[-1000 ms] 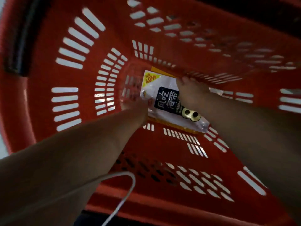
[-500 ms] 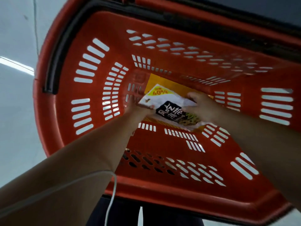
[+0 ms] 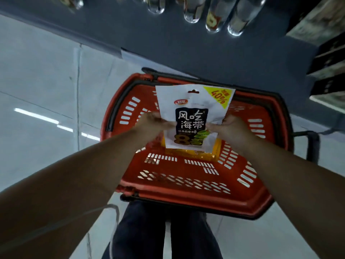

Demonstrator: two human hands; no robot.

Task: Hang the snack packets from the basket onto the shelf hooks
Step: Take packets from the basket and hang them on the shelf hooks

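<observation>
- The white snack packet [image 3: 194, 116] is held upright above the red basket [image 3: 186, 176], its hang hole at the top edge and a yellow "40%" corner at its upper right.
- The left hand [image 3: 153, 124] pinches the packet's left edge, fingers curled onto it.
- The right hand [image 3: 229, 128] pinches the packet's right edge the same way.
- An orange packet [image 3: 192, 153] lies on the basket's bottom, directly under the held packet.
- The basket stands on the pale tiled floor [image 3: 46, 86], just in front of the person's dark trouser legs [image 3: 164, 232].
- Clear bottles [image 3: 214, 14] stand beyond the basket's far rim.
</observation>
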